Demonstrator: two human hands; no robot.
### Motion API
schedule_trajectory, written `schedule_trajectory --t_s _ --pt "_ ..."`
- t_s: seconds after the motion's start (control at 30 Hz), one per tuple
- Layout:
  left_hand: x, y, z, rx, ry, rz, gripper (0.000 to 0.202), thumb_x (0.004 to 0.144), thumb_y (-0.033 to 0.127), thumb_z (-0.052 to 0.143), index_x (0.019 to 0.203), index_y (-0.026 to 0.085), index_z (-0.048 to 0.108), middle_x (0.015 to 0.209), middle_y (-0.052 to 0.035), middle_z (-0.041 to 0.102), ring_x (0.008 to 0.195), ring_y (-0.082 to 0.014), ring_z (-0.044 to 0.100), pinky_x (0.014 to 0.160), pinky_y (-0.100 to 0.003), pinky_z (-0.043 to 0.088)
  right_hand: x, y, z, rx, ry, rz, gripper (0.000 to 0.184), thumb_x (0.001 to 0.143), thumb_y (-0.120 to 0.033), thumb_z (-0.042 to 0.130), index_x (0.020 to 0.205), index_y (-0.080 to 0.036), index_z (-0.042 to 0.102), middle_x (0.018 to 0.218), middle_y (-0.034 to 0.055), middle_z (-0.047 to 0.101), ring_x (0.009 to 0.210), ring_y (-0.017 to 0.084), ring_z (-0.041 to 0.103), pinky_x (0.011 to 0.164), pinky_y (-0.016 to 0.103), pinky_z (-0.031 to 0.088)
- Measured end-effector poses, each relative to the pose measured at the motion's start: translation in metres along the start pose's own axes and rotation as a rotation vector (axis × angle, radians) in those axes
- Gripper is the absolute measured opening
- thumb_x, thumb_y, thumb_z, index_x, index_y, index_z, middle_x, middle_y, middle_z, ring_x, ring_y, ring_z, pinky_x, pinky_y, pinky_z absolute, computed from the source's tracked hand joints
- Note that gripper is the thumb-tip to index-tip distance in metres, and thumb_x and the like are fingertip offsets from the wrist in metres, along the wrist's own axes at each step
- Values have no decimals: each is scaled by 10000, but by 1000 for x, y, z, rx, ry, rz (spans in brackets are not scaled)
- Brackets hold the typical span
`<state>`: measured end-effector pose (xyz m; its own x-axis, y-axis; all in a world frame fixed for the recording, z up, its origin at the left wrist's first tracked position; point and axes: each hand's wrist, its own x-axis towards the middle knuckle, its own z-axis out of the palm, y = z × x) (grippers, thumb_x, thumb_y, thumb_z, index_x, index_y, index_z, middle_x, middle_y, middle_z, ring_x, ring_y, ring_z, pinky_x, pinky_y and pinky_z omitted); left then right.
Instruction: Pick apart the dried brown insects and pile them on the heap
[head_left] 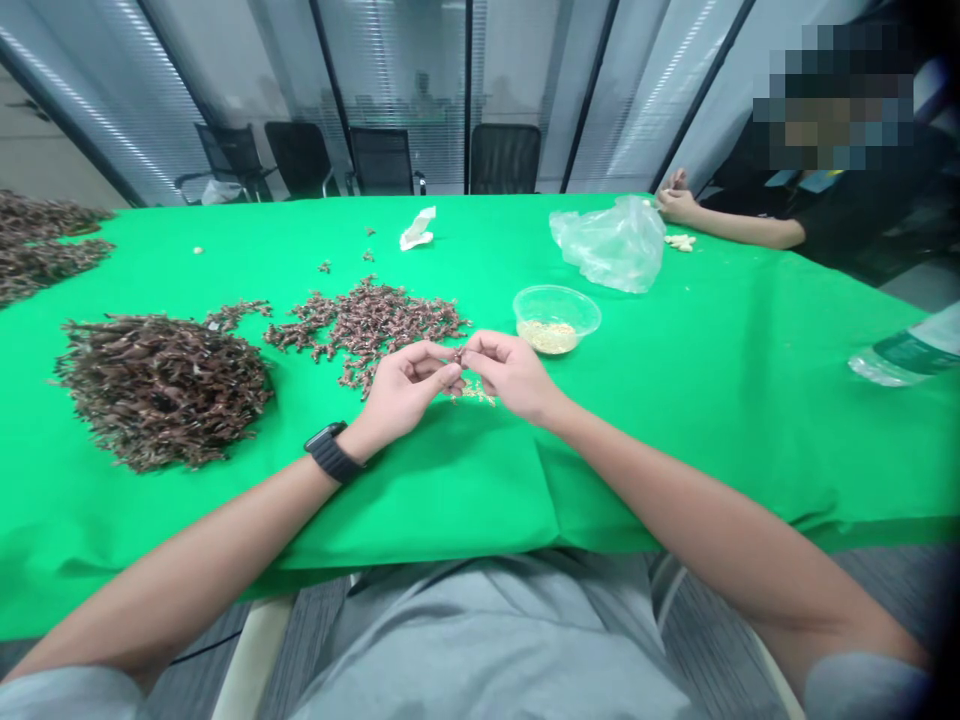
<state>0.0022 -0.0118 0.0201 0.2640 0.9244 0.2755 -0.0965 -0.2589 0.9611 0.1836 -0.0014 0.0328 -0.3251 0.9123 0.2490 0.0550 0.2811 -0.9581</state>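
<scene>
My left hand (405,390) and my right hand (517,378) meet over the green cloth, fingertips pinched together. Between them is a small brown dried plant piece (458,355), mostly hidden by the fingers. Pale seed-like grains (478,394) lie scattered on the cloth just beneath. Beyond my right hand stands a clear plastic bowl (581,312) with similar pale grains in its bottom. Behind my left hand spreads a loose heap of short brown dried pieces (390,318). A taller pile of brown dried plant stems (161,390) sits farther left.
A crumpled clear plastic bag (611,243) lies past the bowl, a white paper scrap (418,230) near the far edge. More brown stems (45,245) are at far left. At right lies a bottle (911,345); a co-worker's hand (679,203) is by pale pieces (680,242).
</scene>
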Motion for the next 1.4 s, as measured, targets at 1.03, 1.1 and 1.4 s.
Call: schedule_trajectory --t_s 1.03,1.1,1.4 --pt "0 -8 -2 132 -4 4 356 849 411 771 1049 138 662 787 -55 758 700 -170 720 700 -288 569 2 6 -9 -155 -15 -57 176 871 -321 629 765 -190 580 589 -39 511 517 98 410 507 249 313" --pt "-2 -7 -2 251 -6 65 336 871 398 750 1082 148 671 803 -54 758 731 -173 724 721 -289 563 4 4 -10 115 -95 169 231 806 -367 687 732 -197 549 524 -77 405 462 80 315 456 240 240" --pt "1 -3 3 2 6 -75 401 816 461 793 987 145 614 721 -33 742 641 -159 712 661 -284 568 3 8 -11 -283 35 -135 167 894 -362 641 895 -195 631 603 -52 483 538 109 417 543 263 311"
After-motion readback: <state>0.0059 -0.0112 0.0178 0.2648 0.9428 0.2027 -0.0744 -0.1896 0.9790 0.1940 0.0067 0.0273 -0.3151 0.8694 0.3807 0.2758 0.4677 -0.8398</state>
